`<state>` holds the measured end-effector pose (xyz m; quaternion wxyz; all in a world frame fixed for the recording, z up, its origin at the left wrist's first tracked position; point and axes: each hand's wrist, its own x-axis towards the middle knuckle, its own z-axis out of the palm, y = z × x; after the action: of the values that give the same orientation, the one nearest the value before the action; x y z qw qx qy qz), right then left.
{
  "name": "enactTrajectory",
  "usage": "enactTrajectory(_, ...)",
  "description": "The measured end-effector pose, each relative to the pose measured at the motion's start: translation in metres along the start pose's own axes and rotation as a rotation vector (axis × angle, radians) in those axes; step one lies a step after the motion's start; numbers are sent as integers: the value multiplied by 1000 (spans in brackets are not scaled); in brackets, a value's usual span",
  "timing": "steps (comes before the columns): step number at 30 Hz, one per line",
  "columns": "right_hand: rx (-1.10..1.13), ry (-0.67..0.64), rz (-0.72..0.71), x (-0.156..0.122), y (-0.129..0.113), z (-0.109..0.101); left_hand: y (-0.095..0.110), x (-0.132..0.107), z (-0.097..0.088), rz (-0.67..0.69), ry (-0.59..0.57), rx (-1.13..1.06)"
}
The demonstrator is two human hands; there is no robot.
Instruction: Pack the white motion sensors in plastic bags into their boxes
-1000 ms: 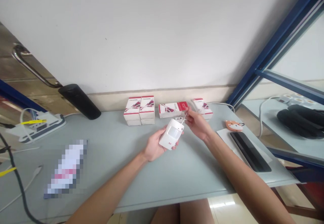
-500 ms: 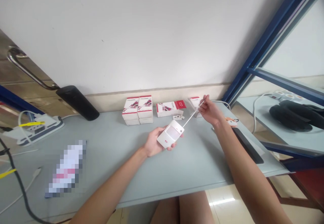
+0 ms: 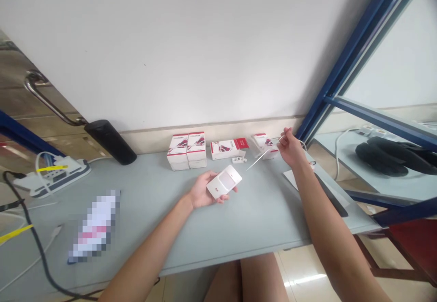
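Observation:
My left hand is closed around a white plastic sensor unit, held just above the grey table. My right hand is up at the back right, its fingers pinched on the end of a thin white strip. The strip runs down and left toward the unit, and its lower end hangs free, apart from the unit.
Several red-and-white boxes stand along the wall, with a small white part beside them. A black cylinder and a power strip sit at the left. A black slab on paper lies at the right, next to a blue frame.
My right hand has drawn the thin strip out of the unit and moved up and to the right. The strip's end has come free. My left hand has lowered the unit slightly.

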<state>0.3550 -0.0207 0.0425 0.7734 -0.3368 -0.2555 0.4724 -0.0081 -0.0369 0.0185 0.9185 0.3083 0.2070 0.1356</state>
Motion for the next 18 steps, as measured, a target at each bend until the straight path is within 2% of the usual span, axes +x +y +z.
enactTrajectory(5,-36,50,-12,0,7,4,-3,1,-3,21,22,-18)
enactTrajectory(10,-23,39,-37,1,6,6,-3,6,-1,4,-38,-37)
enactTrajectory(18,-65,97,-109,4,10,-1,-1,5,2,-16,-49,-42)
